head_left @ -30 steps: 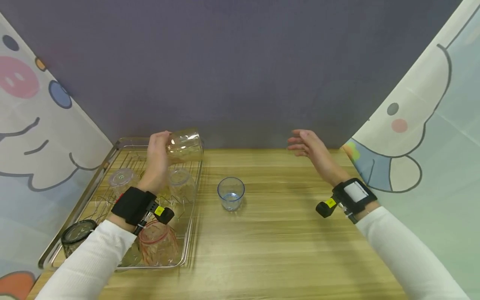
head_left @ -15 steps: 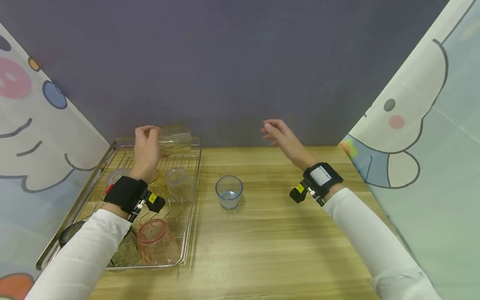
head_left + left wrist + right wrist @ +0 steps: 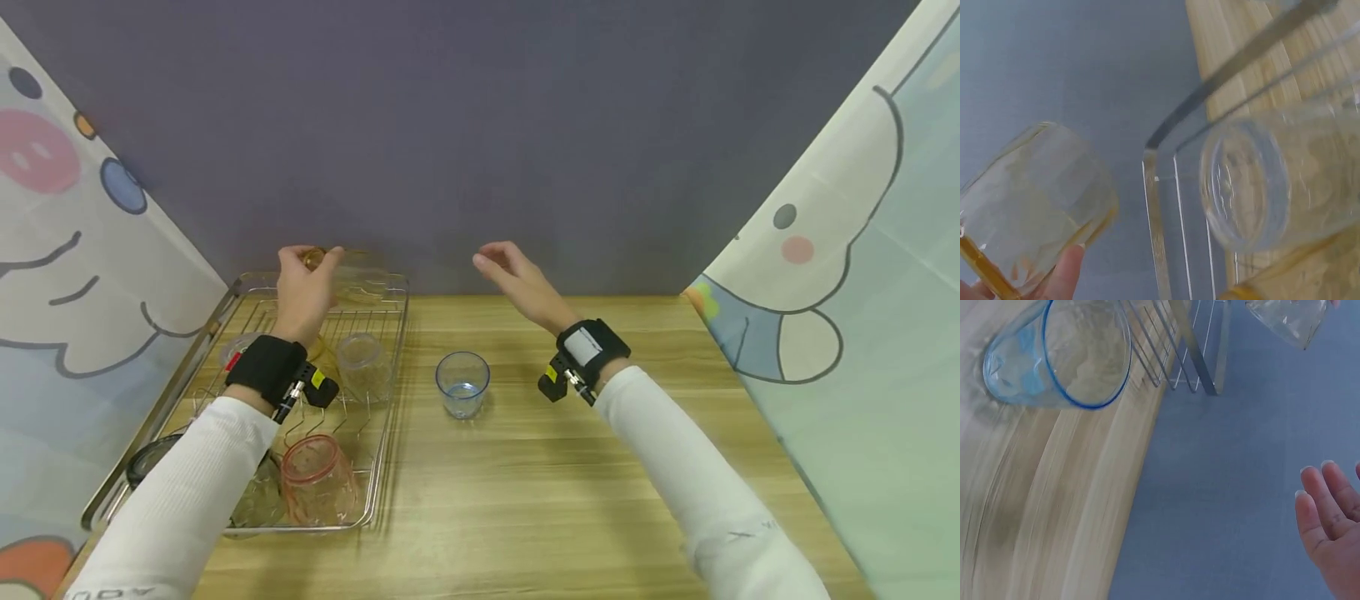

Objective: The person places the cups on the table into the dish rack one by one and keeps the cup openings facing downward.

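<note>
Tipped on its side, an amber-tinted glass (image 3: 363, 286) is held above the far end of the wire rack by my left hand (image 3: 303, 292). In the left wrist view, fingertips press against the lower side of this glass (image 3: 1041, 200), by an amber strip. My right hand (image 3: 525, 287) hovers over the back edge of the table with fingers loosely bent and nothing in them. A blue-rimmed glass (image 3: 462, 387) stands upright on the table between my two arms, and shows closely in the right wrist view.
The metal rack (image 3: 384, 467) at the left carries several upturned glasses: a clear one (image 3: 365, 367), an amber one (image 3: 322, 360), a pink-rimmed one (image 3: 318, 483) and a dark-rimmed one (image 3: 150, 458). A grey wall (image 3: 480, 150) rises behind the wooden table (image 3: 510, 500).
My right hand has come left, from the table's right side toward the middle. My left hand has turned slightly with the amber-tinted glass. The blue-rimmed glass stays in place.
</note>
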